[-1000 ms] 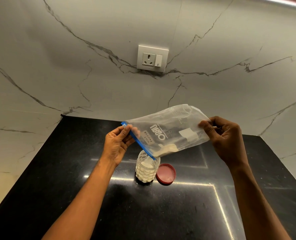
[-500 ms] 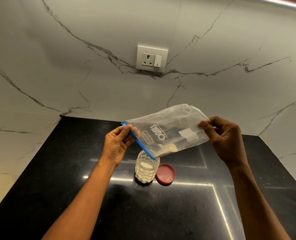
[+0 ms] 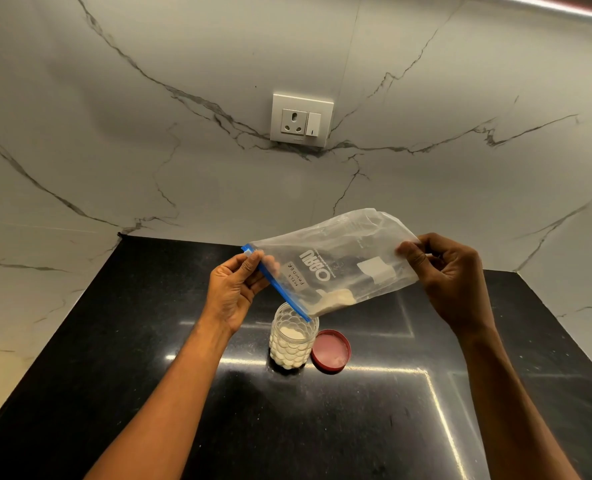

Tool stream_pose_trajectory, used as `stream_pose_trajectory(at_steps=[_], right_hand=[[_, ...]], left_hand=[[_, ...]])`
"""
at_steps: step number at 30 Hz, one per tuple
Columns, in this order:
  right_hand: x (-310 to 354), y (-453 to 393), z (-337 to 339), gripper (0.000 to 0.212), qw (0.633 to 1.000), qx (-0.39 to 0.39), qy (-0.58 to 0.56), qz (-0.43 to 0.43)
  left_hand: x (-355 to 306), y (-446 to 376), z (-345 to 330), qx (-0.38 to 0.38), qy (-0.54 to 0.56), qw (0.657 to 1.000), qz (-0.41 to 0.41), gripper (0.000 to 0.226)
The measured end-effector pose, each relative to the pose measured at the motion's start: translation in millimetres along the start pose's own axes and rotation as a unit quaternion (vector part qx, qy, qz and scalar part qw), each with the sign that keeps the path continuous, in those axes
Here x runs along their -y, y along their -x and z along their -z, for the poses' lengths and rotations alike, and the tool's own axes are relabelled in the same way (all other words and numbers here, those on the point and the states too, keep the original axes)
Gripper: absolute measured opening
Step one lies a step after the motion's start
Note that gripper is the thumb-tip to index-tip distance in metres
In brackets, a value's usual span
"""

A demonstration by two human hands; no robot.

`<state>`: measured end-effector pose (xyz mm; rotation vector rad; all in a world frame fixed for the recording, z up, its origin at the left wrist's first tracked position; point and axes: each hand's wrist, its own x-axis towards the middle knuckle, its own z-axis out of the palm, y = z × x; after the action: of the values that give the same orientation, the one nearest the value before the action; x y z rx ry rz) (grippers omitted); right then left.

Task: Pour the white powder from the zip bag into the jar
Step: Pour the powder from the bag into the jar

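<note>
Over jar [image 3: 294, 336] | zip bag [image 3: 336, 265] unchanged | both hands still gripping

The clear zip bag [image 3: 336, 265] carries a handwritten label reading "MILK POWDER" and, beside it, a large white printed brand word, seen inverted and not clearly legible.

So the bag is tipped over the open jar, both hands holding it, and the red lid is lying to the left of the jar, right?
Not quite. The head view shows the red lid lying to the right of the jar, not the left. The rest holds: the bag is tipped over the open jar, with the left hand and right hand holding it.
</note>
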<state>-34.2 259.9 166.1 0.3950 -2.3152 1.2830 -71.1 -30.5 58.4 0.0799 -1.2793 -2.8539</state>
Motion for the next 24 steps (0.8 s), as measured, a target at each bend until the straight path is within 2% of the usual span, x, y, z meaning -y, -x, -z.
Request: stream_pose_trajectory(at_steps=[16, 20, 24], right_hand=[[1.5, -2.1, 1.4, 0.017, 1.000, 0.004, 0.004, 0.006], [2.7, -1.8, 1.0, 0.017, 1.000, 0.005, -0.002, 0.003], [2.7, -1.9, 1.6, 0.018, 1.000, 0.008, -0.002, 0.003]], left_hand=[[2.5, -1.9, 1.4, -0.003, 0.002, 1.000, 0.003, 0.024], [2.0, -1.5, 0.6, -0.001, 0.004, 1.000, 0.002, 0.033], [2.1, -1.7, 0.3, -0.002, 0.008, 1.000, 0.002, 0.025]])
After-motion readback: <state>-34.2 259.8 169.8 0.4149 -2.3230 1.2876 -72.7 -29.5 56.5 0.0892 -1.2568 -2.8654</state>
